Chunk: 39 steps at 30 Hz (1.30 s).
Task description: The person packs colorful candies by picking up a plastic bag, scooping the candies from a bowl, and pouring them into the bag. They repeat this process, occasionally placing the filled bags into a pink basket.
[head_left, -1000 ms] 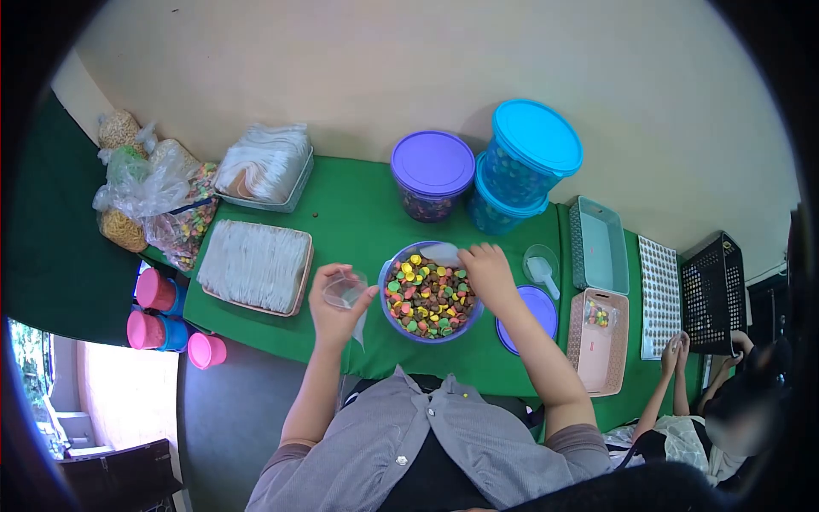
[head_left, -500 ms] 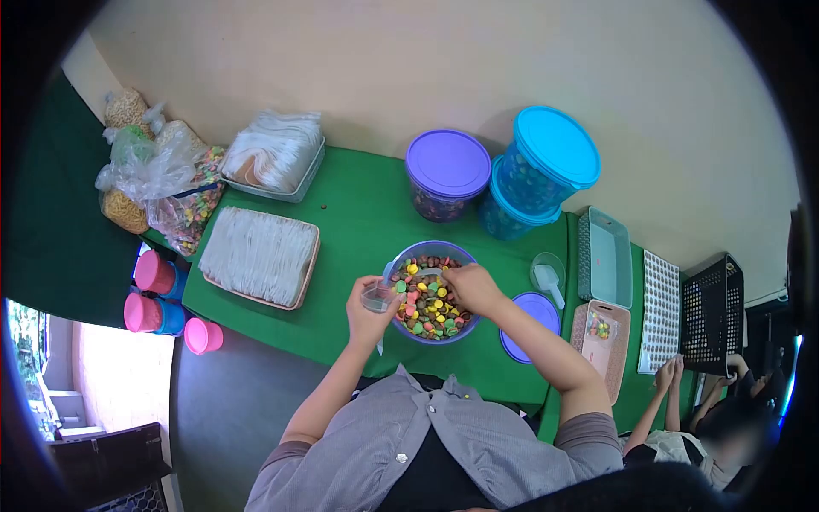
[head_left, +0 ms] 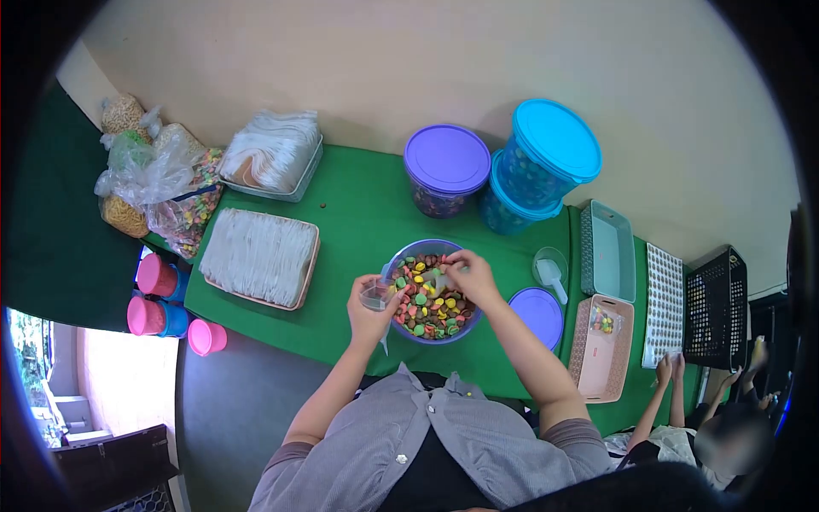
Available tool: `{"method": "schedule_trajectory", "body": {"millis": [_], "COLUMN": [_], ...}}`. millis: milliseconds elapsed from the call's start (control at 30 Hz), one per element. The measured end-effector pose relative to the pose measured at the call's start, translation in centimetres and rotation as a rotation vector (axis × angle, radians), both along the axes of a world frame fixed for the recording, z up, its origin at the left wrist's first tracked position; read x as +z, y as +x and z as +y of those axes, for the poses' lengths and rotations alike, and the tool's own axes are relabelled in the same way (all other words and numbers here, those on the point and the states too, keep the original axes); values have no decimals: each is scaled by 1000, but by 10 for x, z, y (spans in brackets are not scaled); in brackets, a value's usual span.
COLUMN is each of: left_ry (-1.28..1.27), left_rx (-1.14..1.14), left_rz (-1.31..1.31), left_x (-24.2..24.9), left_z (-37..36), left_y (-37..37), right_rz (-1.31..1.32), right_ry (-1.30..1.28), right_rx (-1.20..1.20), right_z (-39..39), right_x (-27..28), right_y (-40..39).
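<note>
A green cloth covers the tabletop [head_left: 358, 205], which runs below a beige wall [head_left: 367, 77]. In the middle of the frame sits the tub [head_left: 429, 341], purple-rimmed, full of sweets [head_left: 422, 311] in brown, yellow, green and pink. The left hand [head_left: 367, 317] is closed around a clear cup [head_left: 373, 297] at its rim; the right hand [head_left: 472, 282] pinches a translucent scoop [head_left: 440, 280] over the sweets. The fingers hide its handle; the cup's contents are hard to make out.

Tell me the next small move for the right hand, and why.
Probably lift the translucent scoop with the right hand and tip colourful pieces into the clear cup: the scoop sits among the pieces in the bowl, while the left hand holds the cup, seemingly empty, close by.
</note>
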<state>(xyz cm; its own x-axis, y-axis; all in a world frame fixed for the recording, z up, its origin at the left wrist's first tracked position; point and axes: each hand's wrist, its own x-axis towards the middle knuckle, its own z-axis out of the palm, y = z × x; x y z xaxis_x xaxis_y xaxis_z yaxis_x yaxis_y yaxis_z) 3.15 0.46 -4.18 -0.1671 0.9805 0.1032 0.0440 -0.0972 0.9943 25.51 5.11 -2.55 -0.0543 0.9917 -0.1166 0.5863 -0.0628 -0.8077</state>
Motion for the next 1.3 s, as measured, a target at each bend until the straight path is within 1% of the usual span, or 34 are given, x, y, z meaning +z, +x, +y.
{"method": "schedule_trajectory", "body": {"millis": [67, 100, 167, 200, 267, 333, 567, 633, 667, 733, 767, 833, 867, 933, 1067, 1133, 1167, 1200, 1233, 1267, 1300], "left_ry": [11, -4, -19, -23, -23, 4, 36, 60, 61, 8, 9, 58, 60, 62, 105, 178, 182, 243, 302, 304, 288], "left_rx": [6, 1, -12, -26, -42, -40, -47, -79, -79, -164, -165, -235, -237, -275, -354, -396, -400, -386, -370, -372, -368], "left_rz": [-8, -27, -46, -29, -10, -7, 50, 150, 151, 246, 247, 460, 461, 587, 609, 656, 656, 654, 652, 653, 586], "left_x": [-2, -1, -1, -1, -1, 1, 29, 37, 42, 54, 55, 55, 56, 59, 68, 72, 73, 74, 75, 76, 78], "left_z": [-2, -2, -2, -2, -2, -1, -1, 2, 2, 5, 7, 11, 12, 15, 17, 17, 16, 15, 14, 12, 10], "left_y": [-2, -3, -2, -2, -4, -4, -10, -13, -14, -15, -15, -14, -11, -4, 17, 30, 35, 40, 45, 48, 52], "right_rz": [773, 762, 784, 806, 761, 750, 831, 854, 856, 963, 964, 1025, 1027, 1031, 1021, 883, 844, 845, 594, 342, 210], "right_ry": [-182, -209, -182, -154, -137, -112, -51, -52, -51, -94, -93, -97, -94, -13, 46, 123, 187, 191, 255, 311, 457], "right_rx": [-346, -381, -402, -424, -413, -482, -533, -606, -606, -655, -656, -676, -677, -662, -606, -501, -468, -471, -412, -351, -301], "right_z": [0, -1, -9, -12, -13, -16, -29, -32, -34, -38, -39, -40, -41, -42, -47, -48, -49, -53, -59, -65, -68], "right_x": [-5, -20, -32, -35, -40, -40, -30, -21, -16, -3, 0, 6, 9, 24, 57, 71, 77, 90, 106, 119, 124], "right_y": [-4, -6, -12, -15, -17, -18, -14, -13, -10, -3, 2, 12, 16, 20, 18, 10, 4, -1, -8, -14, -20]}}
